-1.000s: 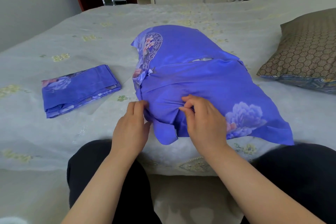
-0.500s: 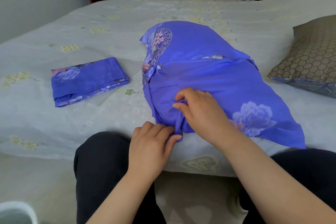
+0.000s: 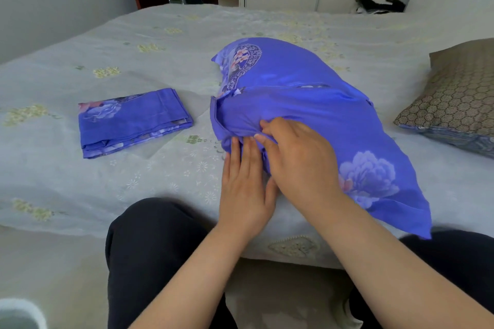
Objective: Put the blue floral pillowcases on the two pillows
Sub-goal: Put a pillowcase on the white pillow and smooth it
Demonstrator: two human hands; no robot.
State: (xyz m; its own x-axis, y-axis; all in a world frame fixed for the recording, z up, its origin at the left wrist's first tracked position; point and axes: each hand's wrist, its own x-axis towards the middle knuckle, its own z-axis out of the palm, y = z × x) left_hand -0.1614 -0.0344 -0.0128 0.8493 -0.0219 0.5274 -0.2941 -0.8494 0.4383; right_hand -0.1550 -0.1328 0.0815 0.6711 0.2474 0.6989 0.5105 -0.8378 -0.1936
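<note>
While the cased pillow (image 3: 307, 104) was pinched by the right hand (image 3: 299, 165) and pressed flat-open by the left hand (image 3: 244, 189) at seven o'clock, its tucked flap could be pulled loose (a guess).

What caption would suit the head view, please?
Both hands tuck the blue pillowcase over a pillow.

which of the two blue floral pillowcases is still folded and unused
The folded pillowcase lying flat on the bed, left of both hands. The other pillowcase is already stuffed with a pillow, under the left hand and right hand.
</note>
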